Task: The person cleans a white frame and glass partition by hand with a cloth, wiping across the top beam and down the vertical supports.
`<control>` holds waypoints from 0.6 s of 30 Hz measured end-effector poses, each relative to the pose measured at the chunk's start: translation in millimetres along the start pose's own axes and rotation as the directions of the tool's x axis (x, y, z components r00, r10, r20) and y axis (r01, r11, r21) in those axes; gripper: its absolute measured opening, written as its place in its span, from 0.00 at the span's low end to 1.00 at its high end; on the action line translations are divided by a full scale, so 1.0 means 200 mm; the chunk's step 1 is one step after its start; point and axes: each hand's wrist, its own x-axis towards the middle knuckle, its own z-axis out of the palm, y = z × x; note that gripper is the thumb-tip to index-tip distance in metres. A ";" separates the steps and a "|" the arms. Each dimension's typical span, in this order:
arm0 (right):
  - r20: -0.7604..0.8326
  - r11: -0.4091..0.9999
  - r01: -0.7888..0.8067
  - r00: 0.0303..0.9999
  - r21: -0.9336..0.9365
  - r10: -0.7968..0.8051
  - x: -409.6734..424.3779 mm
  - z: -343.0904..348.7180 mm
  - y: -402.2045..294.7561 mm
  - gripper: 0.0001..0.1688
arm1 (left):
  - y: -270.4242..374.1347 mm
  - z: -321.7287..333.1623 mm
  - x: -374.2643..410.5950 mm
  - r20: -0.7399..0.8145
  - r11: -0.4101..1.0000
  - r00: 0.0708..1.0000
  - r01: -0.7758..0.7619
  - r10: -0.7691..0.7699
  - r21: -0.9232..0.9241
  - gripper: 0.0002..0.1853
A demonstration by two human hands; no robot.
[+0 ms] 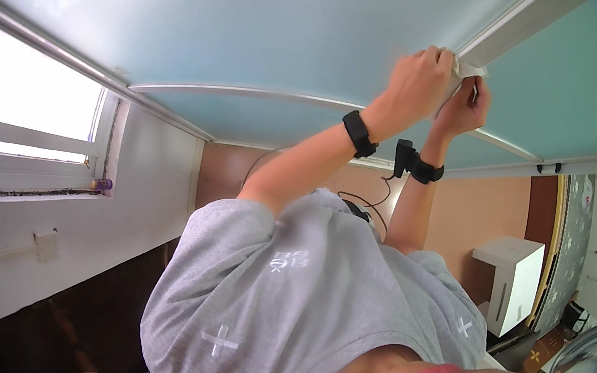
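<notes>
My left hand (424,78) has its fingers curled over a crumpled white cloth or tissue (470,69). Just below it in the picture, my right hand (465,106) pinches the lower side of the same white piece. Both hands are close together at the end of a white frame bar (526,7), beside a large pale blue panel (274,22). The palms and part of the white piece are hidden by the fingers. A black band (360,134) circles my left wrist; another black band (426,168), with a black block and cable near it, is on my right wrist.
A bright window (17,84) is at the upper left, with a small purple-capped item on its sill. Thin white rails (261,93) cross the blue panels. Lower right are a white cabinet (521,283) and a patterned grey surface (564,262). A dark cable (373,201) hangs near my waist.
</notes>
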 end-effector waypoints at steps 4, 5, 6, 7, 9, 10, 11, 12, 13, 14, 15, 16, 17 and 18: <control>0.078 0.992 -0.109 0.990 -0.063 0.114 -0.13 -0.07 0.08 0.08 | -0.02 0.11 -0.12 0.045 0.997 0.996 0.081 -0.081 0.012 0.10; 0.100 0.990 -0.125 0.986 -0.060 0.130 -0.17 -0.09 0.14 0.08 | -0.04 0.14 -0.16 0.078 0.993 0.990 0.117 -0.118 0.022 0.10; 0.123 0.988 -0.141 0.981 -0.063 0.148 -0.20 -0.12 0.19 0.07 | -0.06 0.16 -0.19 0.113 0.987 0.981 0.155 -0.157 0.031 0.11; 0.151 0.988 -0.129 0.978 -0.089 0.141 -0.25 -0.14 0.22 0.07 | -0.08 0.18 -0.23 0.158 0.983 0.971 0.176 -0.182 0.048 0.11; 0.209 0.985 -0.108 0.969 -0.137 0.135 -0.33 -0.18 0.28 0.08 | -0.12 0.20 -0.30 0.246 0.973 0.942 0.214 -0.230 0.090 0.10; 0.213 0.982 -0.133 0.964 -0.133 0.159 -0.38 -0.19 0.32 0.08 | -0.14 0.22 -0.33 0.305 0.965 0.916 0.233 -0.259 0.121 0.10; 0.217 0.979 -0.158 0.959 -0.129 0.183 -0.43 -0.20 0.36 0.09 | -0.16 0.24 -0.35 0.363 0.957 0.886 0.248 -0.288 0.153 0.11; 0.222 0.975 -0.184 0.953 -0.120 0.207 -0.47 -0.21 0.39 0.10 | -0.19 0.25 -0.38 0.415 0.946 0.853 0.260 -0.318 0.192 0.12; 0.235 0.972 -0.174 0.949 -0.161 0.209 -0.49 -0.22 0.43 0.10 | -0.22 0.29 -0.41 0.410 0.945 0.854 0.259 -0.321 0.200 0.12; 0.248 0.966 -0.163 0.946 -0.201 0.211 -0.52 -0.23 0.47 0.10 | -0.26 0.32 -0.46 0.407 0.943 0.855 0.258 -0.323 0.209 0.11; 0.260 0.960 -0.152 0.942 -0.235 0.213 -0.53 -0.23 0.46 0.10 | -0.27 0.33 -0.47 0.399 0.942 0.858 0.253 -0.324 0.221 0.11; 0.290 0.948 -0.118 0.934 -0.295 0.207 -0.53 -0.24 0.46 0.10 | -0.28 0.33 -0.48 0.399 0.941 0.853 0.280 -0.335 0.191 0.10; 0.292 0.948 -0.115 0.934 -0.296 0.204 -0.52 -0.25 0.46 0.09 | -0.29 0.34 -0.49 0.400 0.938 0.848 0.306 -0.347 0.163 0.09; 0.288 0.948 -0.116 0.935 -0.296 0.205 -0.50 -0.25 0.45 0.08 | -0.30 0.32 -0.49 0.405 0.935 0.843 0.328 -0.355 0.137 0.08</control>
